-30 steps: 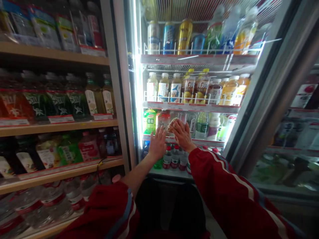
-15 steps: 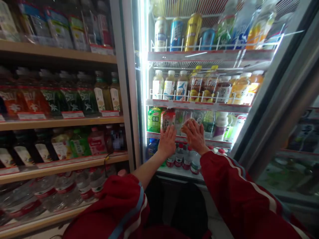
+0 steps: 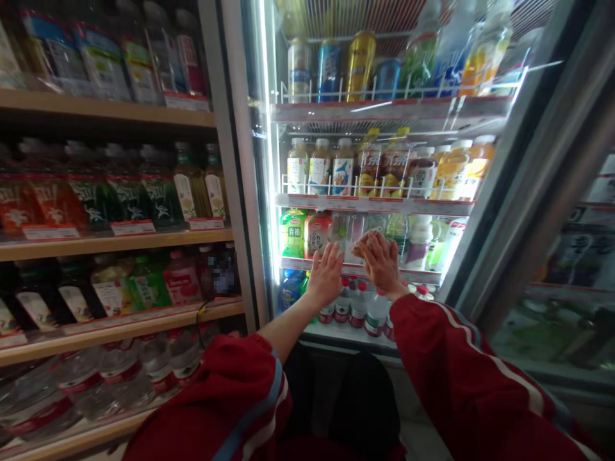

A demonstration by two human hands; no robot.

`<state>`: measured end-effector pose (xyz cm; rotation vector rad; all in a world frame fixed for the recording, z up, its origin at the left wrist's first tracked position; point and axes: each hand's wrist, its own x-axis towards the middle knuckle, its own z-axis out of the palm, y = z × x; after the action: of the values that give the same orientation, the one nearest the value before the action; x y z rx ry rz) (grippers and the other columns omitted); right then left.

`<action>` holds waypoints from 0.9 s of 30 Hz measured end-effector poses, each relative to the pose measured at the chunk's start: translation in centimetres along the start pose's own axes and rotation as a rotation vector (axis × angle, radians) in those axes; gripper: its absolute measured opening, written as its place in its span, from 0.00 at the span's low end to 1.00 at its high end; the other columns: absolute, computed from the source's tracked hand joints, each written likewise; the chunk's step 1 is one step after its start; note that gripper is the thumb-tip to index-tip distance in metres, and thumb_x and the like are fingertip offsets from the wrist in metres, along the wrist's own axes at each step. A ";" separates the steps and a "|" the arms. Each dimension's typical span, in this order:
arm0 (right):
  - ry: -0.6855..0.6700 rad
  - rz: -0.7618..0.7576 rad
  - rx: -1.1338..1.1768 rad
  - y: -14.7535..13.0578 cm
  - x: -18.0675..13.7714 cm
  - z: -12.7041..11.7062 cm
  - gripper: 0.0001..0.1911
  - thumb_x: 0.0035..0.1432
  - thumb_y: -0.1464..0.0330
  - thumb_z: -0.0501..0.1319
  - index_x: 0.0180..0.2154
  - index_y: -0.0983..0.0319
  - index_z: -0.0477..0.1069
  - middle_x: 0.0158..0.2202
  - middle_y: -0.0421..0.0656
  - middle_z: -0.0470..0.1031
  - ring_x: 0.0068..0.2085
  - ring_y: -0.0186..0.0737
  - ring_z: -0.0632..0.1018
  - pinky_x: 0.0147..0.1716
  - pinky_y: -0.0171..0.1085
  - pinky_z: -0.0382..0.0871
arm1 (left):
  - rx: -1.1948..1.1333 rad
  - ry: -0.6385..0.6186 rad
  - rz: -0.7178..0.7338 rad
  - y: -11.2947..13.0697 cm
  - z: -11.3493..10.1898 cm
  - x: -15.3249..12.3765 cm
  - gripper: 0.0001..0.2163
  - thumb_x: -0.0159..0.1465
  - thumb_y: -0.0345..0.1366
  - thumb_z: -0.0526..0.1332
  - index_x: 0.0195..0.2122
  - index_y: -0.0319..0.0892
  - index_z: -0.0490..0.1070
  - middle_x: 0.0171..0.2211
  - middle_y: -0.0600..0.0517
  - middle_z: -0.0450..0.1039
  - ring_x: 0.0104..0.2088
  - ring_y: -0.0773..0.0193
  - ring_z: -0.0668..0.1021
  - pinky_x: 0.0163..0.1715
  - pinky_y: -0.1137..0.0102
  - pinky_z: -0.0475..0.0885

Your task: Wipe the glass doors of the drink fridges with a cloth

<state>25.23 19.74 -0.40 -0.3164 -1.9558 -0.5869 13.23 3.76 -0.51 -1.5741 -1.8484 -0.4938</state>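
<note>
On the glass point(image 3: 372, 107), right hand point(image 3: 383, 264) and cloth point(image 3: 359, 245) have shifted rightward.

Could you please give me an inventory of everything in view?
Grey-framed glass-fronted fridge: one, centre.
Tall metal cans: three, white, blue, gold, fridge top.
Yellow-capped plastic bottles: two in front, brown, fridge's second shelf.
Red-capped clear bottles: several, fridge bottom.
Other fridge drinks: many, mixed colours.
Wooden shelves: four, tan, left.
Shelved plastic bottles: many, orange, green, pink, clear.
Crumpled cloth: one, beige, fridge front.
Left hand: one, bare, beside cloth.
Right hand: one, bare, on cloth.
Striped sleeves: two, red.
</note>
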 end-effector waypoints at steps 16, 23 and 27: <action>0.050 0.004 -0.131 3.0 -2.3 -1.2 0.22 0.60 0.71 0.52 0.56 0.58 0.65 0.62 0.50 0.60 0.67 0.46 0.53 0.62 0.55 0.46 | -0.052 0.019 0.128 3.8 1.0 2.5 0.28 0.59 0.30 0.53 0.62 0.36 0.54 0.67 0.41 0.46 0.67 0.53 0.49 0.63 0.50 0.48; 0.104 0.176 -0.135 6.3 -0.1 -2.1 0.23 0.62 0.69 0.51 0.59 0.58 0.61 0.65 0.51 0.54 0.67 0.48 0.51 0.62 0.57 0.44 | -0.012 -0.002 0.192 5.9 1.1 3.6 0.29 0.58 0.31 0.54 0.62 0.36 0.54 0.67 0.42 0.44 0.67 0.52 0.48 0.63 0.50 0.49; 0.054 0.145 -0.119 6.7 -3.0 -2.2 0.24 0.61 0.71 0.51 0.59 0.58 0.61 0.66 0.50 0.53 0.67 0.47 0.51 0.63 0.57 0.44 | -0.013 -0.039 0.221 7.3 1.5 3.3 0.28 0.59 0.31 0.54 0.62 0.36 0.54 0.67 0.41 0.45 0.67 0.51 0.50 0.63 0.49 0.51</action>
<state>31.36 24.30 -0.60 -0.5071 -1.8326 -0.6117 19.72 8.66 -0.18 -1.7821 -1.6760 -0.3778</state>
